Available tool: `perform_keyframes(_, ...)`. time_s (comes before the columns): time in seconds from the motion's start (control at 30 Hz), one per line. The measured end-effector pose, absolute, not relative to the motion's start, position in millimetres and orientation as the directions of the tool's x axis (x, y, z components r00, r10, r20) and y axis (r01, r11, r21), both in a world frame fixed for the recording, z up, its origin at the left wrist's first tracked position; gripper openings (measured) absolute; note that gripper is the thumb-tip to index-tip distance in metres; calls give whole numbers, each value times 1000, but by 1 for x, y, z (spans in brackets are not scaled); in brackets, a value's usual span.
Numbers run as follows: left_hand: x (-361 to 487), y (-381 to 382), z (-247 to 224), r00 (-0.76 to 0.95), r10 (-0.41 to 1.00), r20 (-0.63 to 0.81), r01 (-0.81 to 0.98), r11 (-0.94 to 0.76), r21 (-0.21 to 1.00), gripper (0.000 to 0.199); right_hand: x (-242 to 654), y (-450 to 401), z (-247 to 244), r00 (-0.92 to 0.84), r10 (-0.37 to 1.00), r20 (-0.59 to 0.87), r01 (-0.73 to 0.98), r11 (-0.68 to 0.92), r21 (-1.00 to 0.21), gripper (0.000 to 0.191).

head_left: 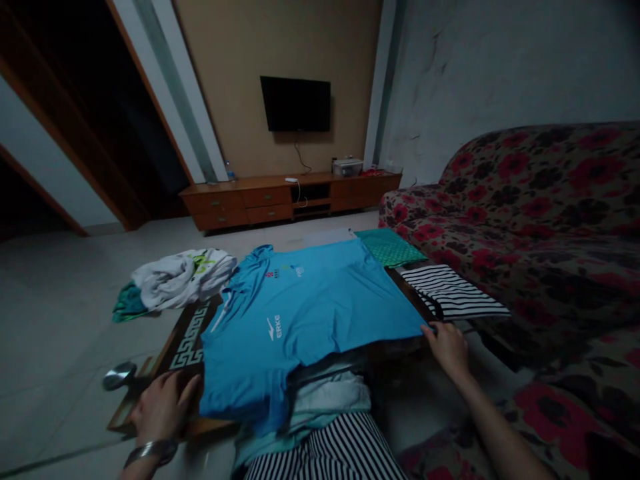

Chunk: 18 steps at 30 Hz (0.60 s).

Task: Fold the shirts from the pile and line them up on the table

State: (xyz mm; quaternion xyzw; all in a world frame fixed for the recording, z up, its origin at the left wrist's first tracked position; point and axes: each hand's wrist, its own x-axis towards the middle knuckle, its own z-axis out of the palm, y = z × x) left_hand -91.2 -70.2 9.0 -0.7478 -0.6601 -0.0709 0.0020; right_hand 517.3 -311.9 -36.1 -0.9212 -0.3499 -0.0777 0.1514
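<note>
A blue T-shirt (320, 300) with a white ERKE print lies spread over a low dark table, its collar toward the left and its hem toward the right. My right hand (450, 347) pinches the near corner of the hem between thumb and fingers. Over the table's left end is my left hand (165, 403), just left of the shirt's near sleeve, thumb apart from the fingers and nothing visible in it. Its fingertips are dim, and I cannot tell whether they touch the table (187, 343).
White and green clothing (175, 280) is heaped at the table's far left. A green folded cloth (390, 248) and a striped folded garment (455, 291) lie at the right. A round metal object (119, 375) stands by my left hand. The flowered sofa (540, 193) borders the right side.
</note>
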Motion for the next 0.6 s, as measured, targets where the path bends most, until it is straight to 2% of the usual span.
perform_keyframes(0.1, -66, -88, 17, 31, 996, 82, 990, -42, 134, 53, 517, -304, -28, 788, 591, 171, 608, -706, -363, 33)
perform_keyframes(0.17, -47, -95, 20, 18, 997, 71, 987, -28, 157, 44, 518, -295, -22, 840, 531, 116, 488, -642, -592, 23)
perform_keyframes(0.23, -32, -100, 21, 17, 998, 65, 979, -30, 200, 35, 518, -287, -15, 897, 441, 15, 249, -479, -842, 20)
perform_keyframes(0.27, -27, -101, 21, 8, 998, 69, 970, -25, 242, 32, 518, -284, -12, 911, 410, -41, 130, -381, -915, 21)
perform_keyframes(0.37, -19, -100, 22, -82, 991, 108, 917, 33, 398, 35, 516, -280, -6, 904, 408, -127, -53, -187, -981, 28)
perform_keyframes(0.5, -22, -95, 23, -236, 967, 94, 828, 150, 541, 40, 519, -290, -5, 887, 438, -145, -118, -89, -989, 35)
perform_keyframes(0.6, -33, -91, 23, -274, 961, 36, 784, 202, 587, 43, 528, -304, -7, 877, 444, -184, -180, -52, -982, 41)
